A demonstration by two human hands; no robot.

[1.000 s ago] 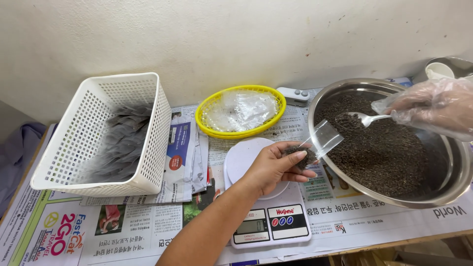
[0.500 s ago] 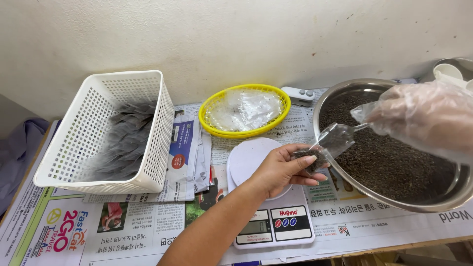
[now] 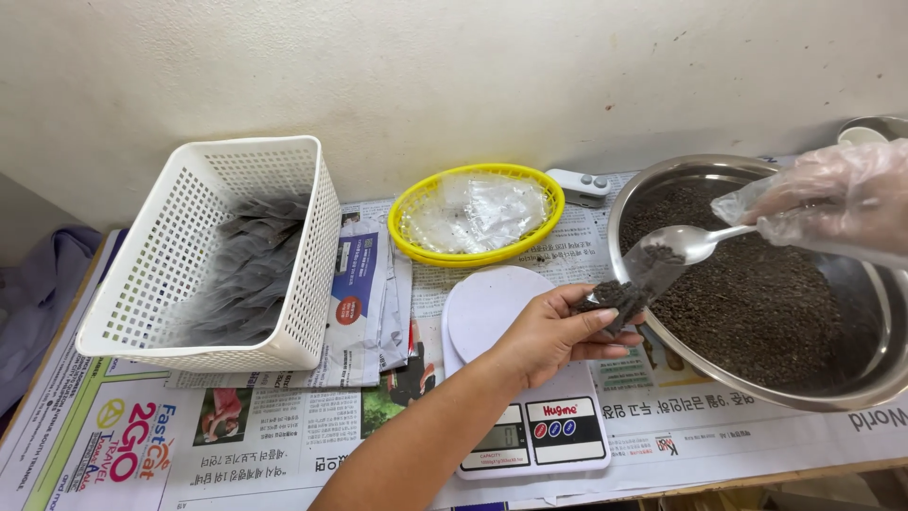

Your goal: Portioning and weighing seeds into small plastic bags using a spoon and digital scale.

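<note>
Newspaper sheets (image 3: 284, 426) covered the table, their coloured adverts and photo panels facing up, likely to catch spills. At nine o'clock stood a white lattice basket (image 3: 189, 312), tilted slightly, with grey filled sachets (image 3: 248, 274) heaped inside. At three o'clock a wide steel bowl (image 3: 875, 378) held dark loose tea (image 3: 757, 303), set close so a scoop travelled little. At twelve o'clock a yellow oval basket (image 3: 416, 203) kept a stack of clear empty pouches (image 3: 473, 213) within reach. A white kitchen scale (image 3: 492, 312) with a round platform and a small display sat at six o'clock, between the baskets and the bowl.

The right hand (image 3: 842, 194), in a clear plastic glove, was closed around the handle of a metal spoon (image 3: 695, 241), its bowl tipped over the mouth of a small clear sachet (image 3: 629, 284). The left hand (image 3: 549, 331), bare, pinched that sachet between thumb and fingers just over the bowl's rim, so stray grains fell back in; tea already darkened its bottom.
</note>
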